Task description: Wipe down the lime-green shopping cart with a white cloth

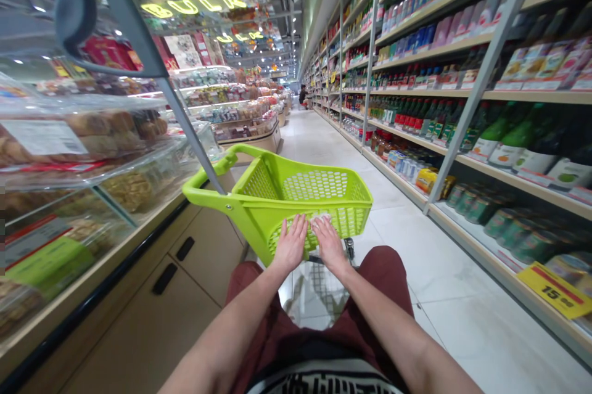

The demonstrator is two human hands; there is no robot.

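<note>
A lime-green plastic basket cart [300, 184] with perforated sides stands sideways in front of me, its grey pole rising to a looped handle [111, 30] at the upper left. My left hand [291, 243] rests at the near side of the basket, fingers extended. Beside it, my right hand [328, 240] is at the same wall with a small white cloth or tissue [320, 219] under its fingertips. The basket's inside shows nothing in it. Below the hands are the cart's lower wire frame and a wheel.
Shelves [416, 92] of bottles and cans line the right, with a yellow price tag [557, 289] low down. A glass-topped counter [92, 178] of packaged food runs along the left. Far down the tiled aisle [309, 135], a person [303, 96] is low beside the shelves.
</note>
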